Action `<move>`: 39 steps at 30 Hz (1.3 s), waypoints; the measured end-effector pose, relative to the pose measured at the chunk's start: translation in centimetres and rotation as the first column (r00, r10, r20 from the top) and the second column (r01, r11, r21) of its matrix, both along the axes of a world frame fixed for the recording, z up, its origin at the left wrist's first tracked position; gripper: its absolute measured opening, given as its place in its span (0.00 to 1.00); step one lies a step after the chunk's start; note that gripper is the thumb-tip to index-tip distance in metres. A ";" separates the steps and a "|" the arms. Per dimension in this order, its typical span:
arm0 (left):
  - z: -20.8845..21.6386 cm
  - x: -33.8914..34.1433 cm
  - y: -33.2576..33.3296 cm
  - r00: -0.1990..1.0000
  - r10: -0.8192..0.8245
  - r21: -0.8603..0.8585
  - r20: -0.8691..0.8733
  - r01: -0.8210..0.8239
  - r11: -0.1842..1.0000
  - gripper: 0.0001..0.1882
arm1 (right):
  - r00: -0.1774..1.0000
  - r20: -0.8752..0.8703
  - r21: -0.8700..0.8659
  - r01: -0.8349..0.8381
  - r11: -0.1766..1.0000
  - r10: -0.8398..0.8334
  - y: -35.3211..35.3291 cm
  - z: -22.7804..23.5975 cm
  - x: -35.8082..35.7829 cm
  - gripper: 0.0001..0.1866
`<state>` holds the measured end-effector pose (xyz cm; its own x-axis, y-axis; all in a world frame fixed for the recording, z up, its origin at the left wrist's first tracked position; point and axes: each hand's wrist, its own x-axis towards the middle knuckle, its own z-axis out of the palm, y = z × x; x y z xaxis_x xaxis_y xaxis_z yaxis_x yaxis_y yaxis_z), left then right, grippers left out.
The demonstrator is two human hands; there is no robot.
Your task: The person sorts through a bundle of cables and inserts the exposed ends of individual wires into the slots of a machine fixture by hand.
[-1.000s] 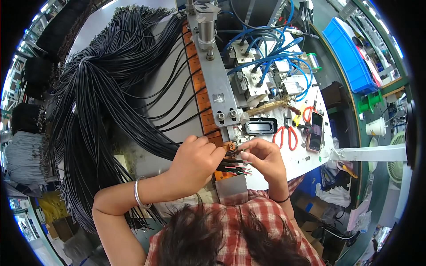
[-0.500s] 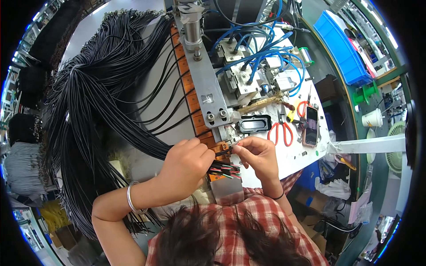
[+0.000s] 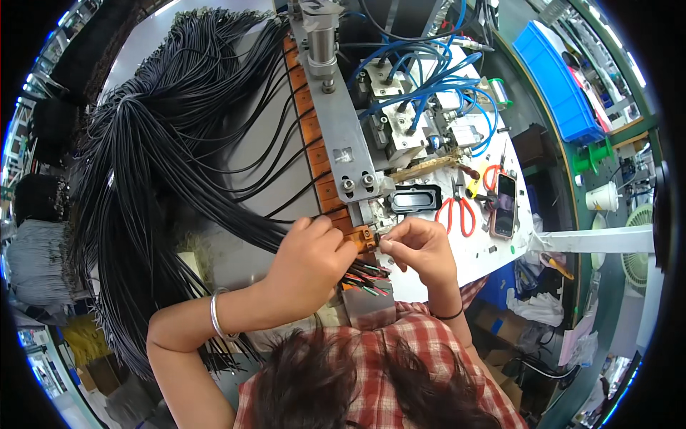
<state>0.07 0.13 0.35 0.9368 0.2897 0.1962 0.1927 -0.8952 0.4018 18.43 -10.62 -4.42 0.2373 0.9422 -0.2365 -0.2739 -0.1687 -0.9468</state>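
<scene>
"Black cables [image 3: 143, 139] fill the left half of the frame. Where do they run?"

"They fan down from the upper left. One thick bunch sweeps to the centre of the frame and passes under the left hand [image 3: 311, 254]."

"What is that hand doing?"

"Its fingers are curled round the bunch. The wire ends [image 3: 368, 272], some red and some green, poke out just to its right, a little below the centre."

"And the right hand [image 3: 420, 250]?"

"Just right of centre, near the other one. Thumb and forefinger are pinched on a dark piece [image 3: 379, 242], too small to make out, beside the lower end of the orange strip [image 3: 326, 191]."

"That strip slants down from the top centre, doesn't it?"

"Yes, with a metal bar [image 3: 343, 136] along its right side. Several single cables reach it from the left."

"What lies on the white desk [image 3: 471, 264]?"

"Right of centre, a black case [image 3: 416, 199], then red scissors [image 3: 459, 204], then a phone [image 3: 505, 206]. Blue tubes [image 3: 429, 89] loop above them, over metal blocks [image 3: 393, 129]."

"Anything farther out?"

"At the upper right, a blue bin [image 3: 557, 84]."
</scene>
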 end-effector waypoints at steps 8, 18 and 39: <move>-0.5 0.0 0.5 0.996 -0.002 0.043 0.092 -0.002 0.999 0.14 | 0.967 0.241 -0.031 0.095 0.995 -0.085 0.5 -0.7 -0.7 0.06; -0.6 -0.2 0.0 0.999 -0.005 0.058 -0.054 0.008 0.998 0.16 | 0.980 -0.035 -0.144 -0.198 0.970 0.195 0.7 -1.6 1.1 0.07; 0.4 -0.2 0.1 1.000 0.026 -0.010 0.017 -0.026 1.000 0.15 | 0.997 0.069 0.127 0.033 0.991 -0.042 0.2 0.0 -1.0 0.07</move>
<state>-0.11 0.27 0.75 0.9255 0.3157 0.2095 0.2087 -0.8863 0.4135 17.41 -10.44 -4.43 0.2853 0.9534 -0.0983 -0.2088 -0.0383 -0.9772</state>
